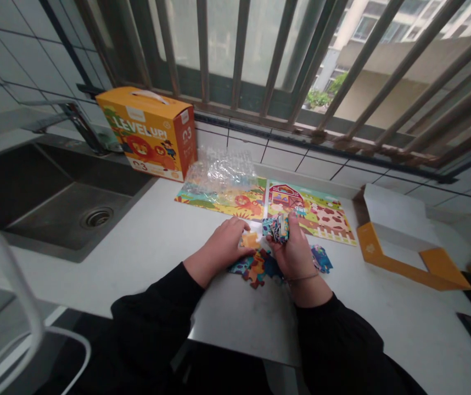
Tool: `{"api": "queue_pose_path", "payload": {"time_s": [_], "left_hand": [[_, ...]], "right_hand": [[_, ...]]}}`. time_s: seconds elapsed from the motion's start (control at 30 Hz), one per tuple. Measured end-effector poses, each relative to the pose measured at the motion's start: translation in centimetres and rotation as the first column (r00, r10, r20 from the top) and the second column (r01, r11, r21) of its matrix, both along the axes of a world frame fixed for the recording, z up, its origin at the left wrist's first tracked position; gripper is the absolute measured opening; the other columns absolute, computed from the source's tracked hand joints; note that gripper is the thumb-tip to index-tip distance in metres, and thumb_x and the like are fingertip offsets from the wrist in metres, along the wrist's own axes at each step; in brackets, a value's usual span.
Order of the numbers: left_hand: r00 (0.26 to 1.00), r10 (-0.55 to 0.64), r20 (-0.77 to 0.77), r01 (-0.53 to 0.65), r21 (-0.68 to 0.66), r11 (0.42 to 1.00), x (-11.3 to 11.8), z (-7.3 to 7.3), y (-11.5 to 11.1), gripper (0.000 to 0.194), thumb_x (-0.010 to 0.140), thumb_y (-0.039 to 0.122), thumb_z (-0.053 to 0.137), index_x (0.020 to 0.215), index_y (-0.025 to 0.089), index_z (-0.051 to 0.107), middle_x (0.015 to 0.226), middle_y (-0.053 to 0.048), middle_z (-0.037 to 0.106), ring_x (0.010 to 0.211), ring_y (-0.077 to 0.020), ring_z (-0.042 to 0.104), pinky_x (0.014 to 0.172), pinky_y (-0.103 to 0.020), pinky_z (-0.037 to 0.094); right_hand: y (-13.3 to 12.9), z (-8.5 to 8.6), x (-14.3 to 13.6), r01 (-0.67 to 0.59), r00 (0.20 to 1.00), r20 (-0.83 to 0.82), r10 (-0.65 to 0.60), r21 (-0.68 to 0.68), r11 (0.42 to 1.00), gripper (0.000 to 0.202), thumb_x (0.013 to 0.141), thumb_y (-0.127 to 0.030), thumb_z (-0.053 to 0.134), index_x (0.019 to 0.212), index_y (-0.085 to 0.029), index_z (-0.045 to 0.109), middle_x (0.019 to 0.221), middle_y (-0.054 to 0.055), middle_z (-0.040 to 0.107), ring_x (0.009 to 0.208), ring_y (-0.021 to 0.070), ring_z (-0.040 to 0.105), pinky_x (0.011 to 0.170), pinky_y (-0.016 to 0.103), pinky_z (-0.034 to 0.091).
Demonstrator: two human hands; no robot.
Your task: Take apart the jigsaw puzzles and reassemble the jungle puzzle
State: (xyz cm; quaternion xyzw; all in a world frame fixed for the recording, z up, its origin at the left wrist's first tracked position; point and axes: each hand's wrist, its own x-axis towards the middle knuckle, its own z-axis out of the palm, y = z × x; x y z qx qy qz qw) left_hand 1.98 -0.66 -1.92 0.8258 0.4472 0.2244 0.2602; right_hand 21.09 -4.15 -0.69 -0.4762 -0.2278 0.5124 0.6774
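White countertop (149,236) runs beneath a barred window (235,60), with a dark sink (62,203) at left. The right hand (297,252) is closed around a stack of puzzle pieces (275,229), raised over the counter; its long axis seems to run mostly crosswise, the free end toward the left hand (227,241). That hand is half curled about a yellow piece (250,240), though how firmly it grips is unclear. Colourful loose pieces (257,269) lie just below both hands, and blue pieces (321,259) beside the right wrist. Beyond, the lion board (241,203) and barn board (301,211) slant down rightward, with bubble wrap (227,173) over the former. Bare countertop stretches from the sink's edge to the left forearm, and a narrower strip separates the barn board from the opened carton (400,258). An orange box (149,131) stands upright behind.
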Motion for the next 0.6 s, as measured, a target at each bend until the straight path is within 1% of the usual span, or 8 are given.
{"api": "queue_pose_path", "payload": {"time_s": [0.07,0.13,0.2,0.27,0.4,0.5,0.53,0.6], "left_hand": [[0.994,0.000,0.109,0.006,-0.057,0.998,0.0,0.3,0.0,0.036,0.080,0.022,0.089,0.105,0.021,0.063,0.104,-0.004,0.067,0.097,-0.0244,0.063,0.087,-0.036,0.050],[0.978,-0.052,0.199,0.070,-0.081,0.994,0.0,0.6,0.0,0.021,0.084,0.011,0.077,0.093,0.021,0.062,0.093,0.000,0.066,0.087,-0.0198,0.061,0.079,-0.031,0.046],[0.955,-0.128,0.267,0.144,-0.041,0.989,0.0,0.8,0.0,0.020,0.082,0.000,0.065,0.084,0.020,0.063,0.087,0.000,0.064,0.084,-0.0179,0.060,0.078,-0.029,0.045],[0.930,-0.183,0.319,0.183,0.032,0.983,0.0,0.9,0.0,0.025,0.078,-0.004,0.060,0.081,0.020,0.066,0.087,-0.001,0.064,0.086,-0.0181,0.060,0.080,-0.030,0.045],[0.902,-0.176,0.393,0.146,0.106,0.984,0.1,0.8,0.2,0.021,0.078,-0.001,0.064,0.076,0.020,0.063,0.092,-0.003,0.065,0.092,-0.0198,0.062,0.083,-0.031,0.048],[0.904,-0.112,0.412,0.074,0.106,0.992,0.3,0.7,0.0,0.023,0.075,-0.001,0.065,0.079,0.021,0.059,0.092,-0.001,0.062,0.090,-0.0191,0.060,0.080,-0.030,0.048],[0.906,-0.081,0.416,0.043,0.100,0.994,0.4,0.6,0.0,0.024,0.075,0.000,0.066,0.081,0.021,0.057,0.092,0.000,0.061,0.088,-0.0184,0.060,0.078,-0.030,0.048],[0.906,-0.031,0.422,-0.001,0.076,0.997,0.6,0.4,-0.2,0.027,0.076,0.002,0.067,0.089,0.022,0.055,0.092,0.001,0.058,0.084,-0.0169,0.058,0.075,-0.028,0.049]], "right_hand": [[-0.1,0.3,-0.2,0.008,0.999,-0.031,-0.008,-0.007,1.000,0.045,0.087,-0.064,0.085,0.098,-0.025,0.065,0.085,-0.003,0.067,0.075,0.0152,0.067,0.059,0.024,0.056],[-0.1,0.6,-0.2,-0.020,0.999,-0.027,0.020,0.001,1.000,0.041,0.087,-0.060,0.085,0.095,-0.025,0.065,0.084,-0.003,0.068,0.074,0.0161,0.067,0.060,0.025,0.057],[-0.3,1.0,0.0,-0.082,0.995,0.061,0.082,0.012,0.997,0.034,0.089,-0.056,0.082,0.094,-0.026,0.066,0.085,-0.001,0.069,0.078,0.0195,0.069,0.065,0.030,0.060],[-0.7,1.3,0.4,-0.136,0.978,0.164,0.132,0.011,0.991,0.027,0.086,-0.049,0.083,0.095,-0.027,0.069,0.088,0.002,0.072,0.087,0.0240,0.071,0.073,0.035,0.063],[-1.3,1.5,1.1,-0.162,0.915,0.379,0.136,0.036,0.986,0.019,0.078,-0.035,0.083,0.091,-0.027,0.073,0.090,0.004,0.074,0.104,0.0308,0.071,0.088,0.042,0.062],[-1.2,1.3,1.0,-0.190,0.833,0.537,0.131,0.056,0.980,0.026,0.071,-0.033,0.086,0.094,-0.027,0.075,0.096,0.005,0.076,0.113,0.0332,0.069,0.099,0.045,0.059],[-1.1,1.3,0.8,-0.199,0.826,0.546,0.139,0.052,0.979,0.027,0.071,-0.034,0.086,0.095,-0.026,0.076,0.097,0.006,0.077,0.113,0.0330,0.069,0.100,0.045,0.058],[-0.9,1.1,0.2,-0.221,0.829,0.532,0.171,0.032,0.975,0.024,0.080,-0.043,0.081,0.095,-0.025,0.075,0.095,0.006,0.077,0.108,0.0313,0.070,0.095,0.044,0.060]]}}
